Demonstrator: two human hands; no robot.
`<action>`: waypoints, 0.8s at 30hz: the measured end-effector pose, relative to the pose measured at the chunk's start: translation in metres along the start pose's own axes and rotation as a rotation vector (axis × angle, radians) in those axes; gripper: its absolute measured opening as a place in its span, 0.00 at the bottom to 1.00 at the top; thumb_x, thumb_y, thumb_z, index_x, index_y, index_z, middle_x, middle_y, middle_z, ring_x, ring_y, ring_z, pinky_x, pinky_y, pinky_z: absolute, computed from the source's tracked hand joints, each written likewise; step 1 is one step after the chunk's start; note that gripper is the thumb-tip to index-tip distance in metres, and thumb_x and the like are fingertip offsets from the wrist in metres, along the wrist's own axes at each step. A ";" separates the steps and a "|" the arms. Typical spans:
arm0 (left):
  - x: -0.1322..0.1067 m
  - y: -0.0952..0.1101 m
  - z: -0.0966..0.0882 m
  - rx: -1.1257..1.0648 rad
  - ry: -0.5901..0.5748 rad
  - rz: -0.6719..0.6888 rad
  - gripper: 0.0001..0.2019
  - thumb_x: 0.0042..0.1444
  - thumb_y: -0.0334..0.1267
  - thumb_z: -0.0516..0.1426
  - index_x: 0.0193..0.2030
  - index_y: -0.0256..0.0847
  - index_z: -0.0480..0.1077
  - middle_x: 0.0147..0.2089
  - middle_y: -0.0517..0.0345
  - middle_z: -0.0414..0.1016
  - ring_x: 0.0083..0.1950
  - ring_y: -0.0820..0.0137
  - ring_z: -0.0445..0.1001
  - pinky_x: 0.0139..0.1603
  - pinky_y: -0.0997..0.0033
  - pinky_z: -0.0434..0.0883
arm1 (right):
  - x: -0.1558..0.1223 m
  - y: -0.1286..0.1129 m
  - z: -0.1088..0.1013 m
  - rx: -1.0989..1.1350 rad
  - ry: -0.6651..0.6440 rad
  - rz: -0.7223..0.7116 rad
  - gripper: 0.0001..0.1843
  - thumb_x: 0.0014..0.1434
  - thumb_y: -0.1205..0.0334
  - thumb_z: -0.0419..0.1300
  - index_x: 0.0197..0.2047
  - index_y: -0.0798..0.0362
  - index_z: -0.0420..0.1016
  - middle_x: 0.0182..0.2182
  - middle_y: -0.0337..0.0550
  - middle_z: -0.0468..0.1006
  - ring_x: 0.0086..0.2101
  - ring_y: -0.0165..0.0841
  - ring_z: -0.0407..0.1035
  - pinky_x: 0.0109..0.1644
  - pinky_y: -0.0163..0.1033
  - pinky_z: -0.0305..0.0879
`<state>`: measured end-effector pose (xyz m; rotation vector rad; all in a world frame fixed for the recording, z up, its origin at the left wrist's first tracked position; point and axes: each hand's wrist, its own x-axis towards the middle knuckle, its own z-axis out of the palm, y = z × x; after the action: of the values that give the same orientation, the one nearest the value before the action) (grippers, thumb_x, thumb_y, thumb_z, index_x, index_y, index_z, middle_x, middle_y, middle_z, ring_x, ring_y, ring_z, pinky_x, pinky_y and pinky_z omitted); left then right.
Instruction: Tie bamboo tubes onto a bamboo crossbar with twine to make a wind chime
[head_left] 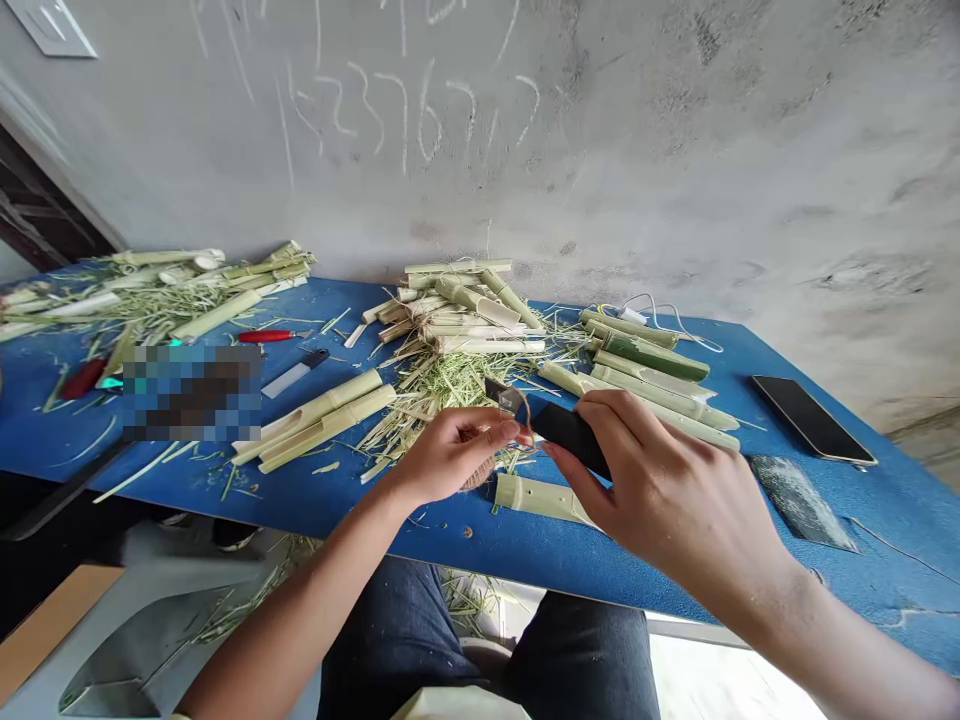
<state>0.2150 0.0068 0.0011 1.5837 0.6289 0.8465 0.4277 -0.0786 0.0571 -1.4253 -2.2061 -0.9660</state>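
Observation:
My left hand (454,455) pinches a strand of brown twine (527,418), with a wound bundle of twine (478,472) under its fingers. My right hand (667,475) is closed around the black handle of a knife (570,435). Its short blade points left, and the twine loops up against it just past my left fingertips. Below the knife, partly covered by my right hand, lies a split bamboo piece (541,497) with small holes. Behind my hands spread bamboo shavings (457,380).
Bamboo pieces (472,325) are heaped by the wall; split lengths (652,385) lie right, others (322,420) left. A phone (814,418) and dusty black sheet (802,503) lie right. On the left are a black-handled blade (295,375) and red-handled tool (266,336).

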 end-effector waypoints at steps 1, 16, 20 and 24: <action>0.002 0.000 0.003 -0.069 -0.004 0.008 0.17 0.66 0.53 0.63 0.39 0.40 0.83 0.32 0.55 0.81 0.38 0.67 0.79 0.44 0.69 0.74 | -0.001 0.002 0.001 0.000 0.000 0.002 0.24 0.77 0.46 0.53 0.47 0.59 0.78 0.41 0.47 0.83 0.26 0.29 0.73 0.23 0.39 0.51; 0.017 -0.012 0.033 -0.332 0.052 -0.163 0.23 0.46 0.58 0.75 0.32 0.39 0.81 0.32 0.55 0.81 0.36 0.69 0.77 0.42 0.70 0.70 | -0.013 0.017 0.006 0.003 0.006 0.008 0.22 0.77 0.47 0.54 0.45 0.58 0.78 0.42 0.46 0.84 0.26 0.30 0.73 0.22 0.40 0.53; 0.016 -0.012 0.033 -0.357 -0.020 -0.168 0.23 0.48 0.59 0.74 0.31 0.39 0.81 0.32 0.54 0.81 0.35 0.69 0.77 0.40 0.70 0.69 | -0.015 0.017 0.007 0.012 0.004 -0.002 0.21 0.77 0.48 0.54 0.45 0.57 0.78 0.42 0.44 0.84 0.26 0.29 0.73 0.22 0.40 0.52; 0.014 -0.009 0.033 -0.300 -0.112 -0.158 0.24 0.51 0.60 0.73 0.33 0.38 0.80 0.28 0.57 0.76 0.30 0.72 0.71 0.34 0.72 0.65 | -0.016 0.020 0.010 0.003 -0.001 0.000 0.23 0.76 0.46 0.55 0.47 0.59 0.78 0.44 0.46 0.84 0.28 0.30 0.74 0.23 0.40 0.53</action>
<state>0.2499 0.0000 -0.0075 1.2824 0.5127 0.6931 0.4534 -0.0765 0.0477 -1.4243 -2.2078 -0.9621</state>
